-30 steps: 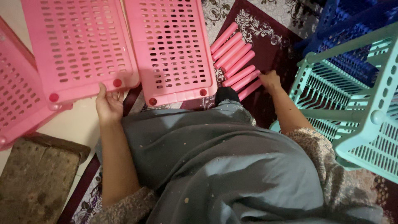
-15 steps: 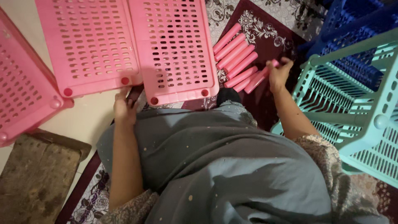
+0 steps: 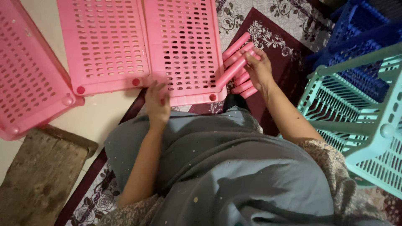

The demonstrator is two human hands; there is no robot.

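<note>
Seated, the person steadies the nearest pink slotted panel [image 3: 184, 50] with the left hand [image 3: 157, 104] resting loose-fingered at its near edge, while the right hand [image 3: 258, 69] grasps one pink tube [image 3: 231, 71], lifted from the row of tubes [image 3: 243, 86] and angled toward the panel's corner socket [image 3: 212, 97].

I see three slotted trays on the floor at the far side: one tray [image 3: 184, 46] in the middle, a second tray [image 3: 104, 46] touching its left edge, and a third tray [image 3: 29, 79] tilted at the far left. My left hand [image 3: 157, 104] rests at the near edge of the middle tray, and just right of that tray a row of tubes [image 3: 240, 62] lies on the rug [image 3: 284, 54], where my right hand [image 3: 258, 69] holds one tube [image 3: 232, 70] over the row. A shelf rack [image 3: 360, 121] stands at the right with another rack [image 3: 360, 37] beyond it, and a worn block [image 3: 37, 175] lies near left.
</note>
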